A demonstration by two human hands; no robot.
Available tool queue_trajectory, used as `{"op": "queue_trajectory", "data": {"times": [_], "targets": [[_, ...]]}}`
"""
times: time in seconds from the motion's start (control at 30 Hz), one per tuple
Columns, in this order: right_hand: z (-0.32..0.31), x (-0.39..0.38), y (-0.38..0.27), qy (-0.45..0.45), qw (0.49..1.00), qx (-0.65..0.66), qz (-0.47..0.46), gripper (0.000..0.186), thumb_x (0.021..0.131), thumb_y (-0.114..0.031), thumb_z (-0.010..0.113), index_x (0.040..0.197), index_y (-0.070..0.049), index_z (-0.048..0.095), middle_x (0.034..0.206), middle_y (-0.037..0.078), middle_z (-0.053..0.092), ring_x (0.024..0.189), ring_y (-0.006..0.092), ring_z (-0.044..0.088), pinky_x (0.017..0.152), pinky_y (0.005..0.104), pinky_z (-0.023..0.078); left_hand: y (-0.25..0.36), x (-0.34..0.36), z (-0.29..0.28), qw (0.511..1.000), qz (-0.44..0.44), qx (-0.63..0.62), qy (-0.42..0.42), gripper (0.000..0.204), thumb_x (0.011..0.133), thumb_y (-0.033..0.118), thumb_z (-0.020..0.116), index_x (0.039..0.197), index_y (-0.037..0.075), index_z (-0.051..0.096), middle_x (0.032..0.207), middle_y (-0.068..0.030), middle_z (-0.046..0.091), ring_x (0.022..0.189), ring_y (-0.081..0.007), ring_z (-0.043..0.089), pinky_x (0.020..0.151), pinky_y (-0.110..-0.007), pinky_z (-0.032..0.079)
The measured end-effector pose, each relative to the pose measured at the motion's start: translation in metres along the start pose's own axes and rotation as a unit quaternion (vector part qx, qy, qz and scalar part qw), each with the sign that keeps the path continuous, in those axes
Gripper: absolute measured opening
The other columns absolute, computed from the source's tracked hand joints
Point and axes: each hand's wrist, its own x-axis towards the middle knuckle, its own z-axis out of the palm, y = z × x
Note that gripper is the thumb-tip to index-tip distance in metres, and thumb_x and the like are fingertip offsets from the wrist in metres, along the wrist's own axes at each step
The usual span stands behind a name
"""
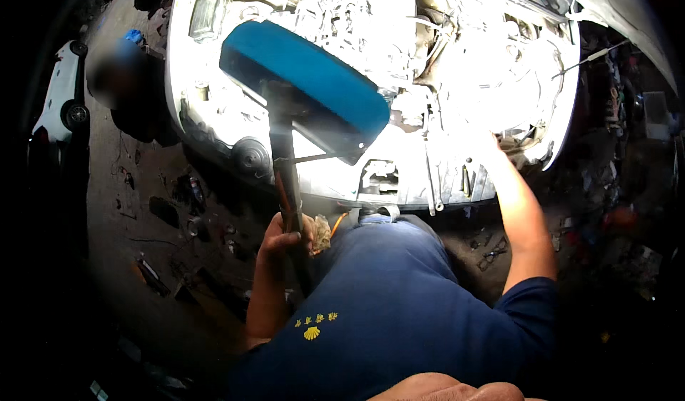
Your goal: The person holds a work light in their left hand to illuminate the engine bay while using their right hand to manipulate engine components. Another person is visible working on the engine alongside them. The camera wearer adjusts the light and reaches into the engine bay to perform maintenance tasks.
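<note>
My left hand (284,235) is wrapped round the dark pole of a work lamp, held up in front of me. Its blue housing (307,73) hangs over a car's engine bay (349,5) and throws strong white light on it. A crumpled pale rag (322,235) shows beside this hand. My right arm reaches into the right side of the bay. There, my right hand (494,144) is washed out by glare, and its fingers cannot be made out. Left of that arm, a long metal wrench-like tool (431,176) and a short dark-handled tool (466,178) lie on the front panel.
The raised hood (628,8) and a thin prop rod (596,56) are at the upper right. A blurred person (118,76) is at the left, near a white car (61,90). Scattered tools and parts lie on the dark floor (114,187) on both sides.
</note>
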Motion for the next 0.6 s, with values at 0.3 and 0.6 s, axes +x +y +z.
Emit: {"op": "queue_trajectory", "data": {"times": [0.3, 0.6], "targets": [[0.025, -0.010, 0.018, -0.047, 0.893, 0.399, 0.201, 0.038, 0.096, -0.037, 0.075, 0.122, -0.010, 0.073, 0.084, 0.005, 0.069, 0.055, 0.0117, 0.063, 0.046, 0.0291, 0.052, -0.009, -0.011, -0.008, 0.998, 0.058, -0.011, 0.035, 0.038, 0.083, 0.036, 0.075, 0.085, -0.002, 0.068, 0.068, -0.0117, 0.062, 0.064, -0.0206, 0.059, 0.057, -0.032, 0.045], [0.013, 0.013, 0.031, -0.134, 0.917, 0.301, 0.226, 0.040, 0.091, -0.030, 0.075, 0.129, -0.018, 0.072, 0.104, 0.013, 0.077, 0.098, 0.0289, 0.074, 0.085, 0.0423, 0.057, -0.004, -0.004, 0.008, 0.998, 0.020, 0.000, 0.056, 0.038, 0.079, 0.034, 0.079, 0.084, -0.002, 0.068, 0.071, -0.0123, 0.063, 0.065, -0.0205, 0.060, 0.059, -0.032, 0.046]]}}
